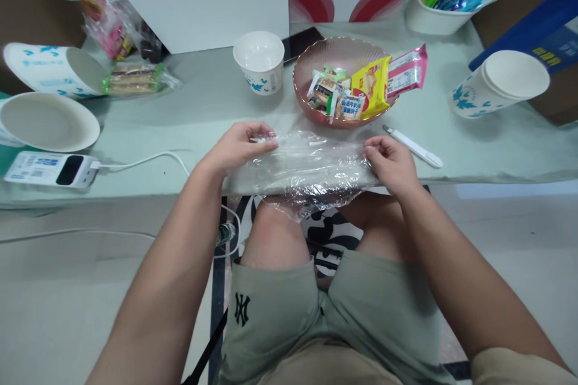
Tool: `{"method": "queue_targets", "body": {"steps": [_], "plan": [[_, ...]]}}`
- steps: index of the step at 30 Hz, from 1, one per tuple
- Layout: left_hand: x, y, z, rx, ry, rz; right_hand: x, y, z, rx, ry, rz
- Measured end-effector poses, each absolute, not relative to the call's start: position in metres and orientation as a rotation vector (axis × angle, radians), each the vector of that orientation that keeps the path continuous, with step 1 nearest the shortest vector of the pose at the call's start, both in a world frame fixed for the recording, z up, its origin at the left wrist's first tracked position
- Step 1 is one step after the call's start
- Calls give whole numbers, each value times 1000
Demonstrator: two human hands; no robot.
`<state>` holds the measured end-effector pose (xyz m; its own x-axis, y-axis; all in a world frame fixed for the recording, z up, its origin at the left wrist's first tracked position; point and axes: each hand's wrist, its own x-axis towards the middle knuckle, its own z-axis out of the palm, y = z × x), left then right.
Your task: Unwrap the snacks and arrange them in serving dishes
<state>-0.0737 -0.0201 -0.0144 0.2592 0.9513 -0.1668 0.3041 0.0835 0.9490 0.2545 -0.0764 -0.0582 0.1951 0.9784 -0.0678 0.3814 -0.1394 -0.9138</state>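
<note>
A crinkled sheet of clear plastic film (311, 162) is stretched between my two hands at the table's front edge, its lower part hanging over my knees. My left hand (246, 147) pinches the film's left end between thumb and fingers. At the other end, my right hand (391, 162) grips the film with curled fingers. Just beyond the film stands a pink, gold-rimmed bowl (311, 96) of wrapped snacks, with a yellow packet (372, 87) and a pink packet (406, 69) leaning out. A white utility knife (413, 145) lies beside my right hand.
A paper cup (259, 66) stands left of the bowl, stacked cups (497, 84) to the right. A snack-filled white tub (438, 18) is at the back. At left are a tipped paper bucket (54, 69), wrapped biscuits (135, 78) and a power bank (52, 169) with a white cable (139, 159).
</note>
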Motion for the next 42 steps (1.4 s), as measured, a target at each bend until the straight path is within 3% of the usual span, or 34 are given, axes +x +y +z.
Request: {"method": "queue_targets", "body": {"steps": [14,18,22,34,37,42], "plan": [[-72,-7,-30,1027,1416,1245,254,-77,-58,-1667,-1310,941],[-70,-8,-26,839,1407,1159,254,-77,-58,-1647,-1289,946],[-70,-15,-24,1028,1458,930,254,-77,-57,-1647,-1281,954],[-70,-21,-43,1139,1647,1487,251,-78,-56,-1669,-1376,928],[-68,-18,-43,933,1589,1600,252,-78,-57,-1669,-1371,910],[-72,-24,-26,614,1415,1492,257,-76,-59,-1628,-1310,928]]}}
